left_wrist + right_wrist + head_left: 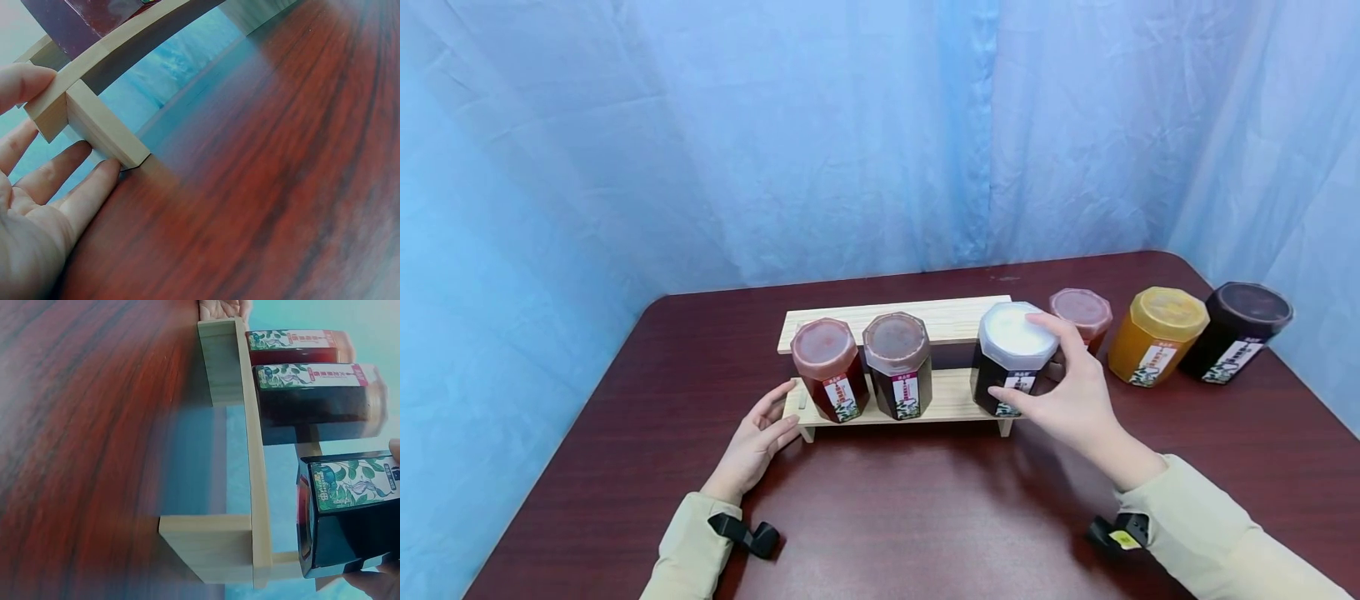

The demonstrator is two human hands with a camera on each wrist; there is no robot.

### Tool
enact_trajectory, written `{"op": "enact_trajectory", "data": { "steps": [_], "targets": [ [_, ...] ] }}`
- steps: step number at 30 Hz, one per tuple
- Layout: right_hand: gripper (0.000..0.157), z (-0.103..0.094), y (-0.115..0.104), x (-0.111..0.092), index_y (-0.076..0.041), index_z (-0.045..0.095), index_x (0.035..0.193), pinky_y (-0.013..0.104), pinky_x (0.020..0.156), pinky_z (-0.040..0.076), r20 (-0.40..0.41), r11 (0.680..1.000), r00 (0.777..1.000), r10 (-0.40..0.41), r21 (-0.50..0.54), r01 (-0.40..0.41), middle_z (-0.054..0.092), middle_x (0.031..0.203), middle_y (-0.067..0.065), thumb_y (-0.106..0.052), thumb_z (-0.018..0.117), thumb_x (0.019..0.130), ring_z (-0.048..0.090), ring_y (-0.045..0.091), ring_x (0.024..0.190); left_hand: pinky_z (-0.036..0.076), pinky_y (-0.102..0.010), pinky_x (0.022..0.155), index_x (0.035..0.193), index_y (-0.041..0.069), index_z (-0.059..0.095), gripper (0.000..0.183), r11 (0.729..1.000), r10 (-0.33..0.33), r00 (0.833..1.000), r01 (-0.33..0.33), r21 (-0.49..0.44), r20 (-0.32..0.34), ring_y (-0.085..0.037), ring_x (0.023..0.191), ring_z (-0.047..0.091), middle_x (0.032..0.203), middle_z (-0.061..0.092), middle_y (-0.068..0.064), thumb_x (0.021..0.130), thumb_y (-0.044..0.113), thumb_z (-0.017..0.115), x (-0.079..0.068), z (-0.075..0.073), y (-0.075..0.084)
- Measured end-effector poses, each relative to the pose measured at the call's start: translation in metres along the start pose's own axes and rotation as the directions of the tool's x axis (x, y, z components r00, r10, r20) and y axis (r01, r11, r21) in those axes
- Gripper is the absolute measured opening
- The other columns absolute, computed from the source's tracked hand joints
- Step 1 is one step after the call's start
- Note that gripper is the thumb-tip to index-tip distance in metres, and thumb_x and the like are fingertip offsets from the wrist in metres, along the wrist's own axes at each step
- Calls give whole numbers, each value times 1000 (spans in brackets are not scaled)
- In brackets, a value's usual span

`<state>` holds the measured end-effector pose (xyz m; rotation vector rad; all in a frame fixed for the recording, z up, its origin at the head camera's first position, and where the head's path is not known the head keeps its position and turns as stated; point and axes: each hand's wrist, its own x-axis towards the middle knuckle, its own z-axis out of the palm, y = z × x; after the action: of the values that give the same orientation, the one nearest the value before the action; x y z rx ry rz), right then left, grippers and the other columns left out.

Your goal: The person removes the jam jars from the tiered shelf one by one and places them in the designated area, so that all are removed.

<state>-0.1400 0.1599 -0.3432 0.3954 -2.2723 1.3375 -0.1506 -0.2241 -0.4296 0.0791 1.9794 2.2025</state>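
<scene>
My left hand (756, 442) holds the left end of a two-tier wooden rack (951, 387). In the left wrist view its thumb touches the board's corner and other fingertips touch the rack's leg (103, 125). My right hand (1078, 404) grips a dark jar with a whitish lid (1018, 337) between thumb and fingers. That jar (350, 525) hangs over the right end of the lower shelf, with a small gap below its base in the right wrist view. On the lower shelf's left half stand a red jar (835, 375) and a dark brown jar (898, 371), side by side.
On the table right of the rack stand a red jar (1081, 312), partly hidden by my right hand, a yellow jar (1157, 337) and a black jar (1236, 333). The dark red table (895, 517) ends at blue curtains (820, 150) behind.
</scene>
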Motion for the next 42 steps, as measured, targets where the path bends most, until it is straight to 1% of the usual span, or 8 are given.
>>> {"op": "enact_trajectory", "data": {
  "steps": [6,10,13,16,20,28,39,42],
  "targets": [
    [90,-10,4,-6,-7,44,131,13,59,50,-20,1000,1000,-5,-25,5,53,118,18,7,87,54,54,-4,71,51,-22,85,148,8,26,60,1000,-3,1000,3,-2,-3,-4,104,58,133,45,-3,94,3,52,1,0,0],
    [90,-15,7,-10,-5,47,129,11,56,47,-54,999,998,-39,-39,37,52,113,1,9,88,50,51,-3,68,51,-22,85,148,9,26,60,1000,-5,1000,5,-1,-3,-4,104,58,134,44,-5,95,3,51,1,0,0],
    [91,-19,10,-12,-3,49,128,9,57,44,-86,994,992,-87,-68,81,48,114,-15,9,88,47,49,-5,72,51,-22,85,148,9,25,60,1000,-6,1000,6,-1,-1,-5,105,58,134,43,-5,95,3,51,1,0,0],
    [92,-23,13,-15,0,50,127,5,61,43,-102,989,986,-130,-80,122,45,118,-24,11,88,44,49,-7,82,51,-22,85,148,8,25,60,1000,-3,1000,3,-5,-3,-5,104,58,134,44,-4,94,2,51,1,0,0],
    [94,-30,17,-18,2,49,128,4,64,43,-101,987,984,-147,-86,138,44,122,-25,13,88,43,49,-8,86,51,-23,85,148,8,26,60,1000,-2,1000,2,-11,-6,-5,104,58,131,46,-1,94,2,52,1,0,0],
    [93,-43,26,-24,3,50,126,4,60,43,-123,988,984,-132,-101,120,47,118,-24,15,86,42,50,-12,77,50,-23,86,148,8,26,60,1000,0,1000,0,-5,-3,-5,105,58,129,47,1,94,3,52,-1,1,2],
    [97,-65,39,-32,3,49,128,1,81,31,-139,977,981,-138,-183,111,39,126,-35,17,84,38,41,-14,105,51,-23,86,148,8,26,60,1000,4,1000,-4,-9,-1,-5,105,58,131,45,-3,94,3,52,0,1,1],
    [98,-71,42,-34,3,49,128,0,83,30,-147,978,981,-124,-187,95,40,123,-35,17,84,37,41,-16,106,51,-23,86,148,7,25,60,1000,7,1000,-7,-11,0,-5,105,58,131,45,-2,94,3,52,-1,1,1]
  ]
}}
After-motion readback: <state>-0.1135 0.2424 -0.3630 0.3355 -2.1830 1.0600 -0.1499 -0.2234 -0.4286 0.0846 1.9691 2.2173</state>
